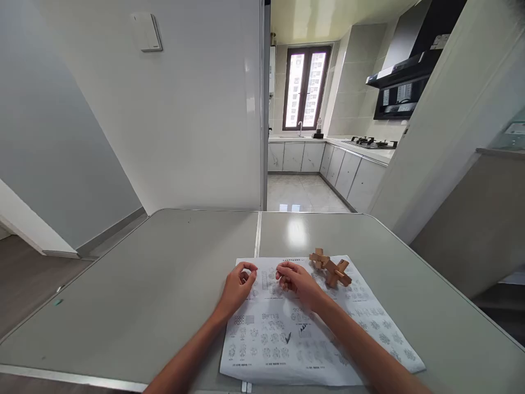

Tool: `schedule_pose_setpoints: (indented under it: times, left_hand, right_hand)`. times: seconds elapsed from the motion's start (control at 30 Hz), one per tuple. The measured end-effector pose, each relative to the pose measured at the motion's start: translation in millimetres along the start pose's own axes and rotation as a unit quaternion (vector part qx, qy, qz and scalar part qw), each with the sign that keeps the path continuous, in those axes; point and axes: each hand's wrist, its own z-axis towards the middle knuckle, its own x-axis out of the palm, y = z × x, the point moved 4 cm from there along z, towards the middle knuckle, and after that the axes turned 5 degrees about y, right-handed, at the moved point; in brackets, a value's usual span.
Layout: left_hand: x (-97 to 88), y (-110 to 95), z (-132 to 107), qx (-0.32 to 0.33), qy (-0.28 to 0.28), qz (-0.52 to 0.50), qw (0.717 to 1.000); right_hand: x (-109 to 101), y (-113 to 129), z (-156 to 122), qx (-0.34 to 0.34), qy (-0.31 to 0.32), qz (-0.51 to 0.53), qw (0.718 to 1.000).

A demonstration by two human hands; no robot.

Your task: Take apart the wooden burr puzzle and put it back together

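Note:
My left hand (240,282) hovers over or rests on the left edge of a printed paper sheet (283,334); I cannot tell which. Its fingers are curled, with a small gap between thumb and fingertips and nothing in it. Facing it across a short space, my right hand (296,278) is above the upper middle of the sheet. Those fingers are bent in, thumb close against them, and no object shows there. Just right of this hand lie two interlocking wooden puzzles, a smaller one (319,258) behind and a larger one (338,273) in front, touching or nearly so.
The sheet carries rows of small line diagrams and lies on a grey table (164,284) with a pale seam. A tiny green bit (58,302) is near the table's left edge. Beyond are a white wall panel (197,109) and a kitchen with a gas hob (373,143).

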Motion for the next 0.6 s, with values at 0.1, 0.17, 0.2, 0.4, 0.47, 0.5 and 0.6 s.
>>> schedule_pose_setpoints:
  times: [0.1,0.17,0.2,0.4,0.47,0.5,0.6]
  left_hand:
    - [-0.1,0.4,-0.1,0.001,0.002,-0.002,1.000]
    - [-0.2,-0.5,-0.4,0.001,0.002,-0.004,1.000]
    - [-0.2,-1.2,-0.5,0.001,0.001,-0.004,1.000]
    - [0.1,-4.5,-1.0,-0.002,0.000,-0.001,1.000]
    - [0.3,-4.5,-1.0,-0.005,0.002,0.000,1.000]
    - [0.3,-4.3,-1.0,-0.006,0.002,0.000,1.000]
    - [0.1,-3.5,-1.0,-0.006,0.001,0.000,1.000]
  right_hand:
    - [-0.5,-0.8,0.7,0.000,0.000,0.000,1.000]
    - [-0.5,-0.7,0.8,0.000,-0.001,0.000,1.000]
    - [-0.3,-0.5,0.7,0.000,-0.001,0.000,1.000]
    - [0.9,1.2,-0.1,-0.002,0.000,-0.002,1.000]
    - [0.6,0.7,0.3,-0.001,0.001,-0.002,1.000]
    - [0.3,0.3,0.6,-0.001,0.001,-0.002,1.000]
    - [-0.7,-1.0,1.3,-0.002,0.004,-0.002,1.000]
